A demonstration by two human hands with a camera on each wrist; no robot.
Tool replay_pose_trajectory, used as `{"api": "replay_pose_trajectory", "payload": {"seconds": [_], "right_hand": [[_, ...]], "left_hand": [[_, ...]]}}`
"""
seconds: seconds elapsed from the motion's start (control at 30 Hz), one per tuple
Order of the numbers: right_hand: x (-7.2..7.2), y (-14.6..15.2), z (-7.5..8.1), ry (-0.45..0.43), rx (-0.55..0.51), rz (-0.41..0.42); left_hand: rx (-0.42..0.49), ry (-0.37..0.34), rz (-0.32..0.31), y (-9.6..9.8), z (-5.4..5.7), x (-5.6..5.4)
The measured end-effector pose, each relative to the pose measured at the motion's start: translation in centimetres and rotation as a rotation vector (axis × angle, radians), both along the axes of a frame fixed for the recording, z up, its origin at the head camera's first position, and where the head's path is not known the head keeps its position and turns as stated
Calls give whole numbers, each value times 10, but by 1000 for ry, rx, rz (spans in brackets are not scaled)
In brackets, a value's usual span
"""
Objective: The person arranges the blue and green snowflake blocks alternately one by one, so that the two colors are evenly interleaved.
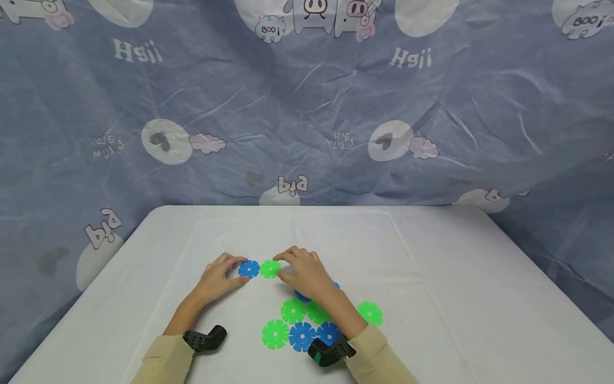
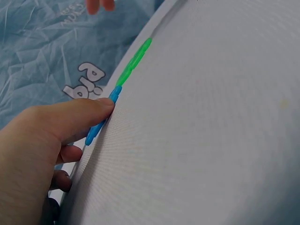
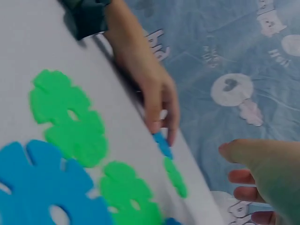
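Note:
My left hand (image 1: 219,278) pinches the edges of a blue notched plastic disc (image 1: 249,269) lying on the table. In the left wrist view, the thumb rests on the near edge of this disc. A green notched disc (image 1: 270,269) lies just to its right, and their edges meet in the left wrist view. My right hand (image 1: 308,274) hovers by the green disc with thumb and fingers spread. The right wrist view shows a gap between those fingertips and the disc, with nothing held.
Several more discs lie nearer me, partly under the right forearm: green ones (image 1: 275,334) and blue ones (image 1: 302,337). Another green disc (image 1: 370,313) lies apart, right of that forearm. Behind the white table (image 1: 460,256) hangs a printed blue cloth (image 1: 268,96).

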State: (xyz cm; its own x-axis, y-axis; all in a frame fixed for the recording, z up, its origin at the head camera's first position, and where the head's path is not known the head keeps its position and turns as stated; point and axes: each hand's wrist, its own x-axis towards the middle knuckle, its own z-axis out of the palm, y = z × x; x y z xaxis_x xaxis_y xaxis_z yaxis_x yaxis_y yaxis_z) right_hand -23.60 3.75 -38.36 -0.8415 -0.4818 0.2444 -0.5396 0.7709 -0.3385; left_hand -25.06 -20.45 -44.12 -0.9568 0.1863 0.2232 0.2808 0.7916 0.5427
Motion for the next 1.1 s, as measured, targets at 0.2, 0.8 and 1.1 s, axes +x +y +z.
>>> {"api": "replay_pose_trajectory", "payload": {"seconds": [0.2,0.8,1.1], "right_hand": [[1,28,9,-1,23,-1],[-1,63,-41,-77,-7,32],[1,65,-42,-114,-20,49]], "left_hand": [[3,0,0,0,0,1],[-11,8,0,1,3,2],[-16,5,3,1,2,2]]}}
